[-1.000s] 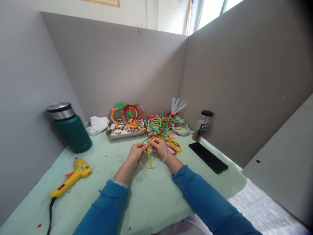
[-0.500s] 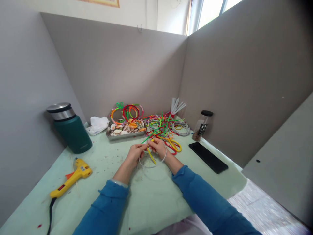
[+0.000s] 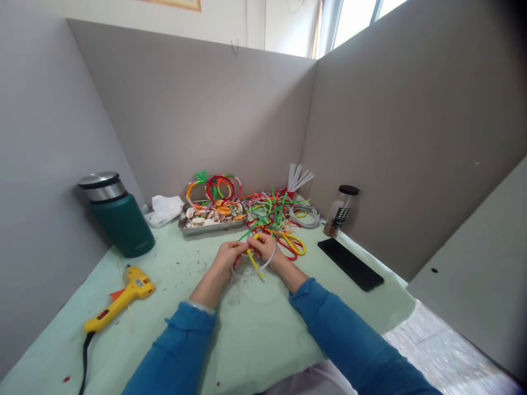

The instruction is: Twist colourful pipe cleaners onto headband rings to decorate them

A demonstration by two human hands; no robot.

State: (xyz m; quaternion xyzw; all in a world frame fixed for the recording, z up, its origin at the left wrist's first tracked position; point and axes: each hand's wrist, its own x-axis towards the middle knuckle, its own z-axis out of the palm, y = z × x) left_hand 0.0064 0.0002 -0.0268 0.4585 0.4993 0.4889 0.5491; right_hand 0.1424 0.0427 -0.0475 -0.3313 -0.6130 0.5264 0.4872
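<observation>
My left hand (image 3: 229,257) pinches a thin pale grey ring (image 3: 242,274) at its far side. Close beside it, my right hand (image 3: 265,248) has its fingers closed on a yellow pipe cleaner (image 3: 256,265), which crosses the ring and hangs toward me. The fingertips of both hands nearly meet, so the spot where pipe cleaner and ring touch is hidden. Just beyond the hands lies a tangled heap of coloured pipe cleaners (image 3: 274,211), with yellow loops (image 3: 300,244) at its near edge.
A metal tray of shells (image 3: 193,231) with decorated rings (image 3: 207,192) stands behind. To the left are a green flask (image 3: 123,225), tissue (image 3: 166,208) and a yellow glue gun (image 3: 119,302) with its cord. A phone (image 3: 349,264) and a jar (image 3: 341,211) lie right.
The grey ring has tilted and shifted slightly left in my hands. The yellow pipe cleaner's free end has swung a little nearer to me. Both arms stay almost where they were.
</observation>
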